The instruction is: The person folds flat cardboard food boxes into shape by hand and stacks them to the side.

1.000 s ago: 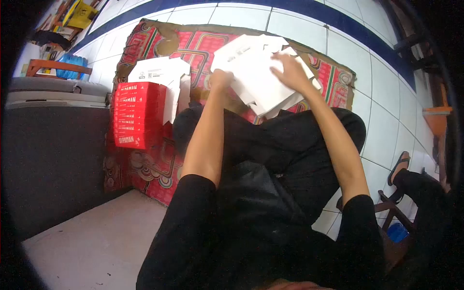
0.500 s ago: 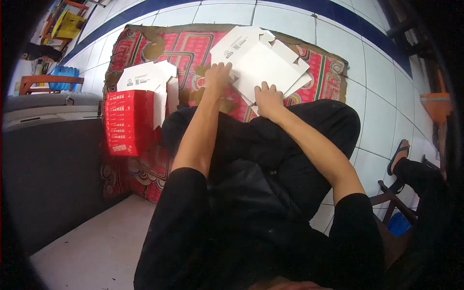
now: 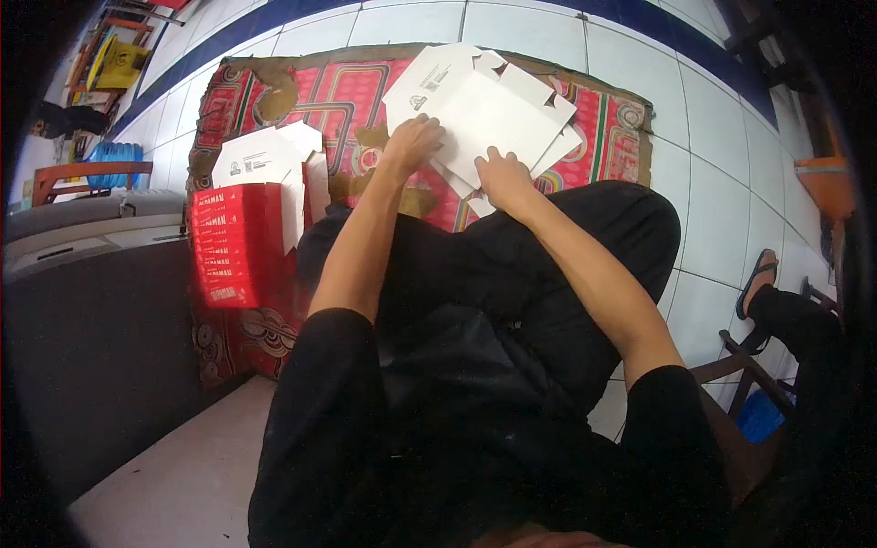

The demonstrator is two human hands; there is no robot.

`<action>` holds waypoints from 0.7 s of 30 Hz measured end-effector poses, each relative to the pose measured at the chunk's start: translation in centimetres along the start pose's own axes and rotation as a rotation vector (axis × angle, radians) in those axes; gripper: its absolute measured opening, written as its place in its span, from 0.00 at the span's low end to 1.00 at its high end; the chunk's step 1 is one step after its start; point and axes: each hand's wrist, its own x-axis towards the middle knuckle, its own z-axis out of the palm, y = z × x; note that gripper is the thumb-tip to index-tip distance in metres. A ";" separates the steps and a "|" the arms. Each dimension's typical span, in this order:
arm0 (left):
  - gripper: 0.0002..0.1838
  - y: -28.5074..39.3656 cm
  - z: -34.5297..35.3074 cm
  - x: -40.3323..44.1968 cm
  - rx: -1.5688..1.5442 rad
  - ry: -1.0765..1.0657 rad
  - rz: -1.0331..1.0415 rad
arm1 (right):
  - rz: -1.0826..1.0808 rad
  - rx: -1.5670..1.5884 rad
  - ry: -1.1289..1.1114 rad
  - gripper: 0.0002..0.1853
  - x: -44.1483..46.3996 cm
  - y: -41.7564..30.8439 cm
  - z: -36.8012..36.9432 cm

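In the head view, a flat white cardboard box blank (image 3: pixel 498 114) lies on top of similar white blanks in front of me, with cut flaps and small black print at its upper left. My left hand (image 3: pixel 417 142) is closed with curled fingers on its left edge. On its near edge sits my right hand (image 3: pixel 503 177), fingers bent and closed on the board. The undersides of both hands' fingertips are hidden. Left of my knee stands a stack of red folded boxes (image 3: pixel 227 245) with white lettering, beside more white box blanks (image 3: pixel 260 166).
A worn red patterned mat (image 3: pixel 352 82) lies under the cardboard on white floor tiles (image 3: pixel 525 36). A dark grey piece of furniture (image 3: pixel 100 315) stands at left. At right, another person's sandalled foot (image 3: pixel 757 281) is near a wooden chair (image 3: pixel 740 365).
The whole view has shifted slightly. Both hands stay on the white box blank, with the fingers only slightly moved along its edges. The red stack stays in place.
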 end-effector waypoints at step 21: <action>0.41 -2.1 -2.7 -1.0 -0.649 -0.765 -0.265 | 0.583 0.230 0.017 0.35 3.0 7.3 -4.8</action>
